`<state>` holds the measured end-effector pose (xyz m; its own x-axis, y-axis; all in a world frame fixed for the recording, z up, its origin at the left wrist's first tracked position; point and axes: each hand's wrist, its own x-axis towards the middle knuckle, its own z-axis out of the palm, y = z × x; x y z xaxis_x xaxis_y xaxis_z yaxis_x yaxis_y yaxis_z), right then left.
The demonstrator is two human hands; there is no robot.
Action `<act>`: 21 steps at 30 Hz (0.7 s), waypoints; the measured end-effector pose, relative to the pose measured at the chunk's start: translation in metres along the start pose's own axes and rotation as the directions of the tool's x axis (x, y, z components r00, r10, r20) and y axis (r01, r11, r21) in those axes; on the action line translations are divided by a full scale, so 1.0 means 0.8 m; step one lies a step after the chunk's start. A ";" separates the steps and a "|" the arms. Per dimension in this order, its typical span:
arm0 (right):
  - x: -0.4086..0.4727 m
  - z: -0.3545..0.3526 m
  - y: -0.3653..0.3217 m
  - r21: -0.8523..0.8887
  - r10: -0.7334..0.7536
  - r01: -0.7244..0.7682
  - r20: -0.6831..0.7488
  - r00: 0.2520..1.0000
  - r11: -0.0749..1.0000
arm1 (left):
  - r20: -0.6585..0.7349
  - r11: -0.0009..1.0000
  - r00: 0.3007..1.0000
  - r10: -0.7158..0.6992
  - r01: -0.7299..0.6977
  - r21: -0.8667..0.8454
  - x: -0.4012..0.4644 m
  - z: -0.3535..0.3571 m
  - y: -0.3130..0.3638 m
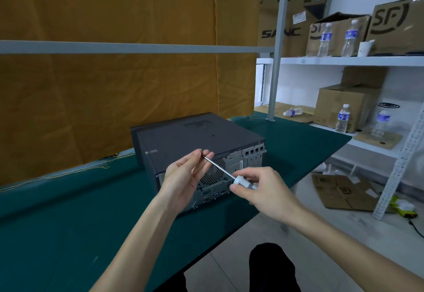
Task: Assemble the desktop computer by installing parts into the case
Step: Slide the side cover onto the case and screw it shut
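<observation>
Above the closed case [197,144] lying on the table [68,211], the right hand [266,190] grips the screwdriver [226,173] by its white handle while left fingers [204,155] pinch its tip; light, stiff, likely slick-shafted, best held at the handle.

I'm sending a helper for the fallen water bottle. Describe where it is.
Look at the white shelving on the right, lowest level, beside its grey upright post. The fallen bottle lies there on flat cardboard, left of a closed brown box. Every other bottle stands upright.
</observation>
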<state>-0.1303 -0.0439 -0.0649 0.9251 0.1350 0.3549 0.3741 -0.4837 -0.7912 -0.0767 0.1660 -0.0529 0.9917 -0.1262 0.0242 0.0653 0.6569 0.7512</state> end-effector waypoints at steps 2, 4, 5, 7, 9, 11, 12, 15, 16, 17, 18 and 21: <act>-0.005 0.000 0.004 -0.002 0.015 -0.015 0.008 1.000 1.000 | -0.011 1.000 1.000 -0.004 0.004 0.008 -0.001 -0.002 -0.008; -0.007 0.002 0.006 -0.004 0.032 -0.032 0.015 0.999 0.999 | -0.022 1.000 1.000 -0.021 0.021 0.002 -0.002 -0.004 -0.014; -0.008 0.004 0.007 -0.003 0.037 -0.037 0.017 0.999 0.999 | -0.031 0.999 0.999 -0.039 0.039 -0.013 -0.002 -0.004 -0.017; -0.010 0.008 0.009 -0.009 0.042 -0.041 0.026 0.999 0.999 | -0.051 0.994 0.994 -0.093 0.090 -0.063 -0.003 -0.006 -0.023; -0.013 0.013 0.011 -0.018 0.049 -0.049 0.028 0.998 0.999 | -0.063 0.980 0.985 -0.162 0.153 -0.127 -0.004 -0.008 -0.028; -0.015 0.016 0.011 -0.033 0.069 -0.068 0.033 0.997 0.997 | -0.064 0.962 0.973 -0.221 0.207 -0.177 -0.004 -0.012 -0.031; -0.015 0.017 0.010 -0.044 0.078 -0.076 0.041 0.996 0.996 | -0.062 0.953 0.967 -0.246 0.230 -0.195 -0.003 -0.014 -0.032; -0.013 0.019 0.005 -0.099 0.082 -0.076 0.058 0.995 0.992 | -0.057 0.931 0.952 -0.300 0.280 -0.234 -0.001 -0.018 -0.031; -0.012 0.019 0.003 -0.118 0.082 -0.075 0.058 0.995 0.990 | -0.055 0.929 0.950 -0.307 0.286 -0.234 0.001 -0.019 -0.030; -0.011 0.019 0.001 -0.134 0.084 -0.076 0.055 0.995 0.988 | -0.053 0.929 0.950 -0.308 0.288 -0.232 0.002 -0.019 -0.028; -0.010 0.020 -0.002 -0.143 0.087 -0.079 0.049 0.995 0.987 | -0.053 0.930 0.951 -0.305 0.286 -0.231 0.003 -0.020 -0.027; -0.008 0.025 -0.009 -0.115 0.118 -0.112 0.046 0.992 0.987 | -0.069 0.931 0.951 -0.302 0.279 -0.234 0.004 -0.023 -0.025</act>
<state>-0.1373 -0.0237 -0.0712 0.9647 0.1170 0.2358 0.2583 -0.5923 -0.7632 -0.0726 0.1656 -0.0800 0.9308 -0.2669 -0.2499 0.3634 0.7506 0.5519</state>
